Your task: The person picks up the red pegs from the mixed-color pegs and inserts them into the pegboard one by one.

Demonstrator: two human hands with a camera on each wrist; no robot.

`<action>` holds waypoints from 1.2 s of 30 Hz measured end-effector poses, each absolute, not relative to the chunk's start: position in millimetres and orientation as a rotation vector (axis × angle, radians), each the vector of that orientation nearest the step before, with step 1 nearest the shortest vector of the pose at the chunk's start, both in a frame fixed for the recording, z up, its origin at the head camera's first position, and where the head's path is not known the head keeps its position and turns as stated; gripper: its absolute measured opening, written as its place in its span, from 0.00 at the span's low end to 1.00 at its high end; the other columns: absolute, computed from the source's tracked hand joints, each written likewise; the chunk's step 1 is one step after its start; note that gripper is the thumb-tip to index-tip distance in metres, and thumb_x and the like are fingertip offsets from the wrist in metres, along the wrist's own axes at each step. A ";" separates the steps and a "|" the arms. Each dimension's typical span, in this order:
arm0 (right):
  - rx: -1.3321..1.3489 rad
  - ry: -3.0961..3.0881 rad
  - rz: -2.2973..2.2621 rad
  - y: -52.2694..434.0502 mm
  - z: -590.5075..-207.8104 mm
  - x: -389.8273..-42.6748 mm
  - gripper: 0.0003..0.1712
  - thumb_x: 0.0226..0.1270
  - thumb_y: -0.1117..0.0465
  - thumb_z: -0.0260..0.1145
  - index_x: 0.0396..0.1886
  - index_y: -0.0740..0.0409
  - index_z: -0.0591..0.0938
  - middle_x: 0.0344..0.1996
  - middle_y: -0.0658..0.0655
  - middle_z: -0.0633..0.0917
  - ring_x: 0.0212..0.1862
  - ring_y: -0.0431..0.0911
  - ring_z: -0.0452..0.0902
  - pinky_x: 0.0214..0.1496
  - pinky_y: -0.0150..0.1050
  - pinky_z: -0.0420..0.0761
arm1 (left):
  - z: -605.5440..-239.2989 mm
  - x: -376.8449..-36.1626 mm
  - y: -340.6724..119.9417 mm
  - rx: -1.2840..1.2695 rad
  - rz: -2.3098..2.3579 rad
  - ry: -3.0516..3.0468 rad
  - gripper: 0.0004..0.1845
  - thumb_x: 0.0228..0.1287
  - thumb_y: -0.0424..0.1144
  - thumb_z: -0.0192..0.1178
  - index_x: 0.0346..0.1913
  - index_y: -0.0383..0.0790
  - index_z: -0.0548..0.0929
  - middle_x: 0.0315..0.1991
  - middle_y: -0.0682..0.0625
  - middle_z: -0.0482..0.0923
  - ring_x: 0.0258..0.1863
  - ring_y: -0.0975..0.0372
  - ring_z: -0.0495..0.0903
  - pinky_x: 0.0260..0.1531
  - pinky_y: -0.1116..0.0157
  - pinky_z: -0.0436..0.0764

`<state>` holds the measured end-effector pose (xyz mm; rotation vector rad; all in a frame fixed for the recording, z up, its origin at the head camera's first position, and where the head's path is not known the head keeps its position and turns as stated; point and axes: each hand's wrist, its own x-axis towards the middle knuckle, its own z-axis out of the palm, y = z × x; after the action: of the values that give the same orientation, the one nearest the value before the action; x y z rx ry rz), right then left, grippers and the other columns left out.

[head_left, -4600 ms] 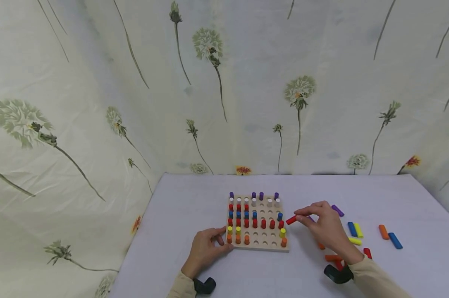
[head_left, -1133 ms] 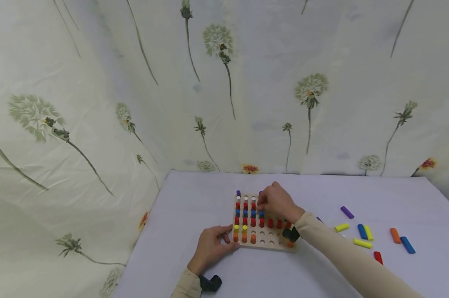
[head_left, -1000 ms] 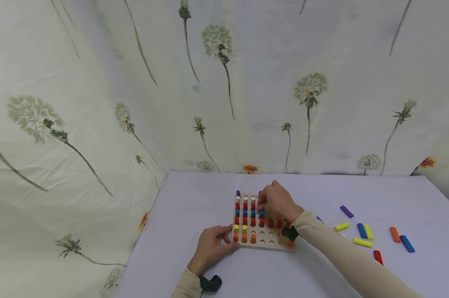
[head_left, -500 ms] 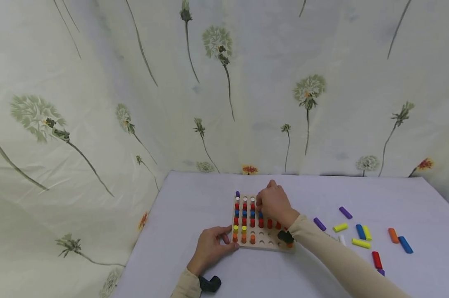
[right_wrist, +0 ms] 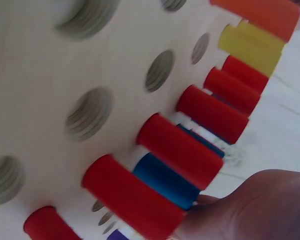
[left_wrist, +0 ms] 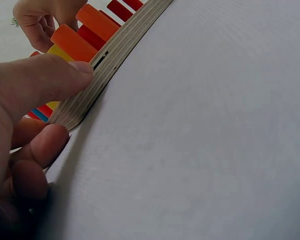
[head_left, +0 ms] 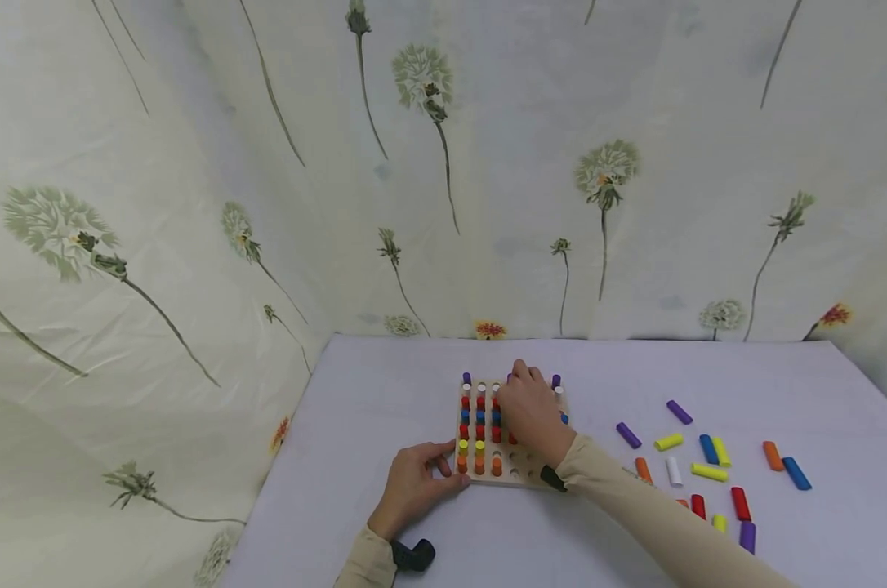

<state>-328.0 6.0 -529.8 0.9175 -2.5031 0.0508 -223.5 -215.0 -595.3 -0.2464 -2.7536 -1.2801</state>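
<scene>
At the near left corner of the square pale wooden pegboard [head_left: 513,476], the left hand [head_left: 412,488] presses its thumb against the layered board edge [left_wrist: 107,62], with the other fingers curled beside and under the corner on the white tabletop [head_left: 561,539]; the left-wrist view shows the thumb tip touching the wood just below an orange cylindrical peg [left_wrist: 72,44] and a yellow one beside it. The right hand [head_left: 529,411] lies over the middle of the board, fingers bent down among the standing pegs near the far rows; whether they pinch a peg or only touch the board cannot be told, since the hand hides its own fingertips. The right-wrist view shows a row of red pegs [right_wrist: 180,150] upright in their holes, a blue peg [right_wrist: 162,179] behind them, and several open round holes [right_wrist: 89,113] in the bare wood.

The board sits on the table left of centre, holding rows of purple, white, red, blue, yellow and orange pegs. To its right, well apart, loose pegs lie flat on the table: purple [head_left: 679,412], yellow [head_left: 667,442], blue [head_left: 709,449], white [head_left: 674,471], orange [head_left: 773,455] and red [head_left: 740,503]. A pale curtain printed with dandelions [head_left: 414,163] hangs behind.
</scene>
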 end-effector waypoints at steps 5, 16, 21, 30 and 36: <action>0.903 -2.498 0.019 4.5 -529.1 -327.2 0.07 0.59 0.66 0.81 0.26 0.61 0.90 0.25 0.60 0.89 0.40 0.55 0.78 0.47 0.51 0.82 | -595.0 -225.8 -215.5 -0.228 -1.278 -2.759 0.30 0.57 0.54 0.79 0.61 0.44 0.89 0.28 0.61 0.82 0.20 0.72 0.67 0.21 0.72 0.62; 0.870 -2.762 0.483 30.9 -521.5 -327.2 0.11 0.56 0.71 0.80 0.40 0.59 0.93 0.32 0.56 0.86 0.40 0.51 0.78 0.45 0.49 0.83 | -598.0 -220.6 -210.2 -0.163 -1.326 -2.793 0.31 0.57 0.54 0.79 0.61 0.43 0.89 0.27 0.61 0.81 0.21 0.70 0.68 0.22 0.71 0.63; 0.841 -2.854 0.781 49.0 -520.1 -330.1 0.08 0.64 0.65 0.77 0.43 0.55 0.93 0.35 0.50 0.87 0.45 0.47 0.73 0.46 0.44 0.79 | -598.5 -218.9 -211.0 -0.163 -1.325 -2.783 0.31 0.56 0.53 0.80 0.60 0.42 0.89 0.27 0.60 0.82 0.20 0.71 0.68 0.22 0.71 0.63; 0.835 -2.768 0.845 93.6 -512.9 -321.6 0.07 0.67 0.61 0.77 0.43 0.54 0.93 0.34 0.45 0.90 0.46 0.47 0.71 0.45 0.42 0.74 | -598.6 -224.3 -210.4 -0.179 -1.303 -2.775 0.32 0.56 0.54 0.79 0.61 0.42 0.89 0.28 0.61 0.81 0.21 0.71 0.69 0.23 0.72 0.64; 0.836 -2.756 0.735 135.7 -498.6 -309.1 0.07 0.65 0.60 0.79 0.42 0.52 0.94 0.34 0.42 0.89 0.44 0.45 0.71 0.42 0.41 0.74 | -598.0 -223.8 -210.8 -0.189 -1.302 -2.764 0.31 0.56 0.54 0.80 0.60 0.41 0.89 0.27 0.62 0.80 0.21 0.71 0.68 0.23 0.72 0.63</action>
<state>-309.1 135.7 -498.6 0.8358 -2.7558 0.7348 -223.8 -210.8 -598.0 -0.1889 -2.7637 -1.3020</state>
